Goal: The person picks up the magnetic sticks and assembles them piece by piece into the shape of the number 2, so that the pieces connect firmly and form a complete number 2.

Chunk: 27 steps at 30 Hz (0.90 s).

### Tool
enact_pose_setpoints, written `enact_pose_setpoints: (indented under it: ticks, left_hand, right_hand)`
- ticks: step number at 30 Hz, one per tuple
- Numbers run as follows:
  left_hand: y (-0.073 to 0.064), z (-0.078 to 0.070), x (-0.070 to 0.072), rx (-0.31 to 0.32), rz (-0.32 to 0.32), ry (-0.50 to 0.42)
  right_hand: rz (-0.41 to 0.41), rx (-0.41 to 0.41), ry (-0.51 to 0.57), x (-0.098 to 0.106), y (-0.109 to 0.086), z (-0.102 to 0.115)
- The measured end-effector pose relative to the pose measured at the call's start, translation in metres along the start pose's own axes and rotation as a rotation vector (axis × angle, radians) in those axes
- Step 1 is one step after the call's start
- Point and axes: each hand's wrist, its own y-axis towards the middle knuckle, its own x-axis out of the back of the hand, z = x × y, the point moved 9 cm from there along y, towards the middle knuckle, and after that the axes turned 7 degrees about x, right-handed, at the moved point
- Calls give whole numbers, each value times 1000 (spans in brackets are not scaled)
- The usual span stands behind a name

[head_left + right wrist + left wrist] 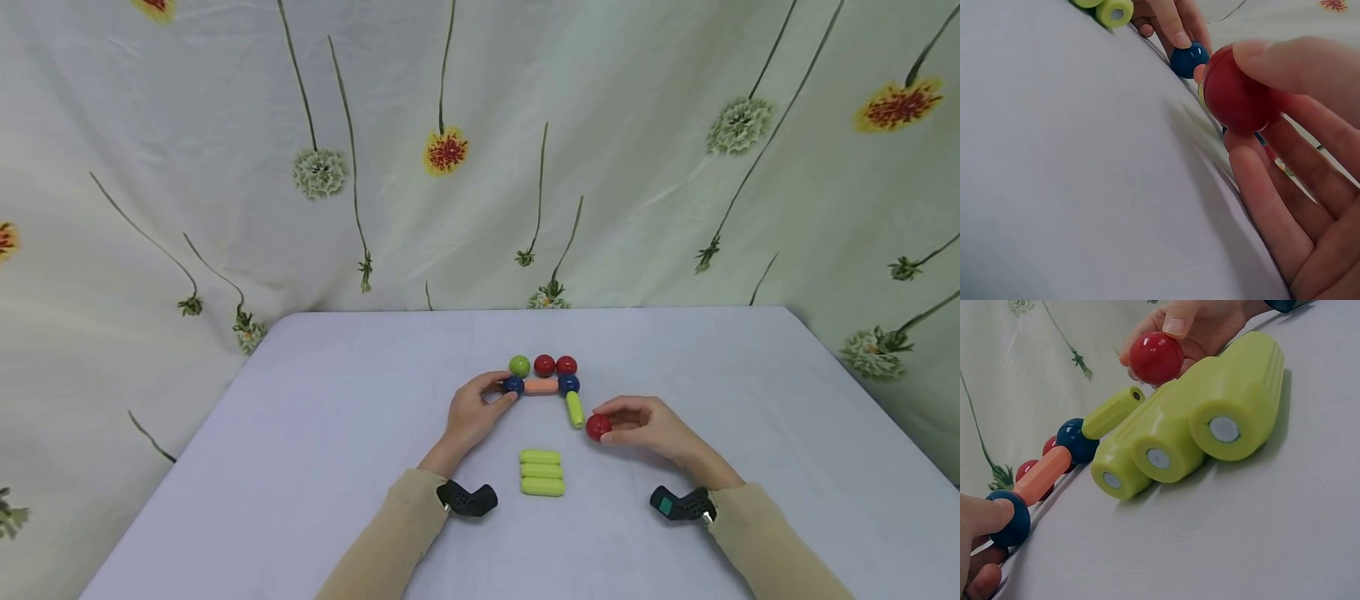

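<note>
My left hand pinches a dark blue ball between thumb and fingers. An orange rod joins that ball to a second blue ball. From the second ball a yellow-green rod extends toward me, its near end free. My right hand holds a red ball just right of this free end. In the right wrist view the red ball sits between thumb and fingers. The left wrist view shows the rod's free end with a dark round spot, facing the red ball.
Three yellow-green rods lie side by side nearer me, between the forearms, with pale discs in their ends. Behind the joined pieces stand a green ball and two red balls. A white cloth covers the table; a flowered curtain hangs behind.
</note>
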Motion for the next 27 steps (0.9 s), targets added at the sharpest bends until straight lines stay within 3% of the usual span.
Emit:
enact_pose_setpoints:
  ticks: [11,27]
  left_hand:
    - [1,1,0,-5,-1,8]
    - [0,-1,1,-11,1,4]
  right_hand:
    - [71,90,6,-10,0,9]
    - [68,101,-42,-13,1,10]
